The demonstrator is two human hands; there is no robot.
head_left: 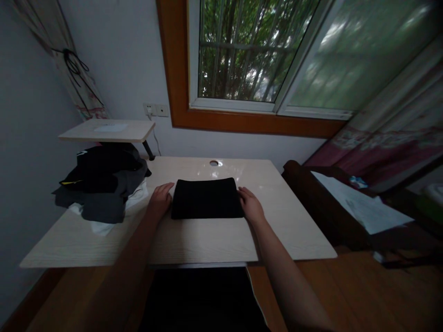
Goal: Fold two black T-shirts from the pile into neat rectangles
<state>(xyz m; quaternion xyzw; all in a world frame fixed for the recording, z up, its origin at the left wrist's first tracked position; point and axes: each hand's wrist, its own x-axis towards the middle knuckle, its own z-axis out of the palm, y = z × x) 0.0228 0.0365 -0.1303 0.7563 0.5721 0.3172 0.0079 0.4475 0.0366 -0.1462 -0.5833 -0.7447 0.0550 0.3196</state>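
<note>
Have left hand (162, 199) just beside the left edge of the folded black cloth (207, 199) and right hand (252, 205) at its right edge, with fingers loosely extended on both, gripping nothing; cannot tell about contact on the left. See the cloth lying flat between both hands, mid-table (287, 226), with piled clothes (104, 184) to the left, partly beneath a shelf (134, 132).
</note>
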